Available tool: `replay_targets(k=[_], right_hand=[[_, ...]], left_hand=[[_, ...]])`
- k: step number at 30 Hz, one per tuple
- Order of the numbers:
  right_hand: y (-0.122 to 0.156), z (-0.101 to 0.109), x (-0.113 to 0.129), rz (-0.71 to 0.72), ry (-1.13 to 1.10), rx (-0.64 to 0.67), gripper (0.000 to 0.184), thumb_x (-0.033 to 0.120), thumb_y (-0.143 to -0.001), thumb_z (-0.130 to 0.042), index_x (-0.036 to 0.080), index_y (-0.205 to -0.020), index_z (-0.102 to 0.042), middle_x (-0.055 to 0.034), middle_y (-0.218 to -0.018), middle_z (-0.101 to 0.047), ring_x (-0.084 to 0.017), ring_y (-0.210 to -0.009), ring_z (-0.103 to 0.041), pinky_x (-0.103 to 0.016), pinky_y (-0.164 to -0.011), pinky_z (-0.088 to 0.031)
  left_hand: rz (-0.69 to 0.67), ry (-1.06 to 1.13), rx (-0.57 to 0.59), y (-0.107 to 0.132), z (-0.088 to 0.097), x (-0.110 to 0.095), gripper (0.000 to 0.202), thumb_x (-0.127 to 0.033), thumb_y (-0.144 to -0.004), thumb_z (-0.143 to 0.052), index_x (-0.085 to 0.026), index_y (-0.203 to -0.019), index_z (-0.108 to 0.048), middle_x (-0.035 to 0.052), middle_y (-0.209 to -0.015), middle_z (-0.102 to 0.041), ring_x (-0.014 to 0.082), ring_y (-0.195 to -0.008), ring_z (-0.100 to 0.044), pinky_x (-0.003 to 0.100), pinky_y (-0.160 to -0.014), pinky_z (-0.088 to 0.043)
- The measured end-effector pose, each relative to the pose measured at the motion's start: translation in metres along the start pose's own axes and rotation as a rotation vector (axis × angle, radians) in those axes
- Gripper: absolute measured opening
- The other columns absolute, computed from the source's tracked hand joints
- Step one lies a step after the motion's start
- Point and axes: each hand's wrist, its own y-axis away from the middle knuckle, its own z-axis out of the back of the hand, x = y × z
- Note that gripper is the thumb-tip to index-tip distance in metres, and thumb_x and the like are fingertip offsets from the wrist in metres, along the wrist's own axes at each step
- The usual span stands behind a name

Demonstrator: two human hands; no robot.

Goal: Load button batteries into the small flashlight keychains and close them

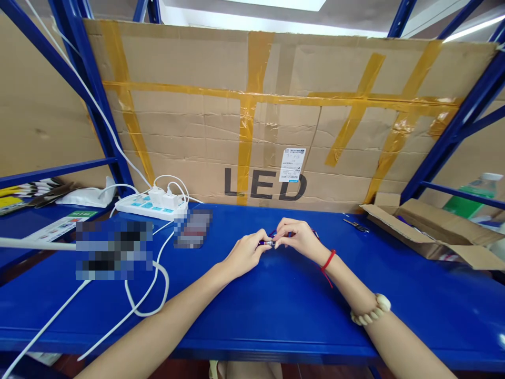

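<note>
Your two bare hands meet over the middle of a blue bench (236,321), toward its far side. Your left hand (246,255) pinches a small, slim blue-purple piece (265,243) w/ a pale, shiny right end; its thumb & fingers are closed on it. The piece sits btwn your hands, just above the bench. Your right hand (298,239) curls in from the right, thumb & fingertips drawn nearly together at the pale end; the spot's too small to tell if they grip it. You wear a red string (328,261) on the right wrist & a beaded bracelet (371,310) farther up that arm.

Left of your hands, near the far edge, lies a flat, pixelated rectangular item (197,230). Beyond it, far left, a white power strip (142,206) has plugs in it; a white cable (167,287) loops on the bench nearer you. A bigger pixelated patch (114,250) hides whatever's at left.

Far right: small scissors (356,226), then an open cardboard box (398,227) w/ contents mostly hidden, & behind it a bottle (473,195) w/ green liquid. Across the back stands a taped cardboard sheet (177,131), "LED" in big dark letters, w/ a white label (292,165) partly over the D.
</note>
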Motion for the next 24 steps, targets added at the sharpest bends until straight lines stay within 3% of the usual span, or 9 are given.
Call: replay_targets(k=[10,24], right_hand=[[-0.0011,-0.0043,0.0024,-0.075,-0.149,-0.029,0.022,0.039,-0.068,-0.068,0.018,-0.063,-0.068,-0.0008,-0.07,-0.053,-0.008,-0.05,-0.05,-0.021,-0.042,-0.046],[-0.0016,-0.0084,0.0002,-0.127,-0.233,-0.076,0.022,0.038,-0.066,-0.07,0.016,-0.065,-0.066,-0.0001,-0.071,-0.054,-0.006,-0.045,-0.05,-0.02,-0.04,-0.046]], left_hand=[[-0.036,-0.054,-0.029,0.0007,0.0024,-0.002,0.008,-0.02,-0.085,-0.043,-0.022,-0.084,-0.051,0.0009,-0.095,-0.064,0.0151,-0.089,-0.059,0.025,-0.078,-0.043],[-0.023,-0.158,-0.116,0.0009,-0.0001,-0.0017,0.012,-0.022,-0.085,-0.042,-0.023,-0.089,-0.053,0.0009,-0.095,-0.063,0.0151,-0.089,-0.057,0.025,-0.077,-0.044]])
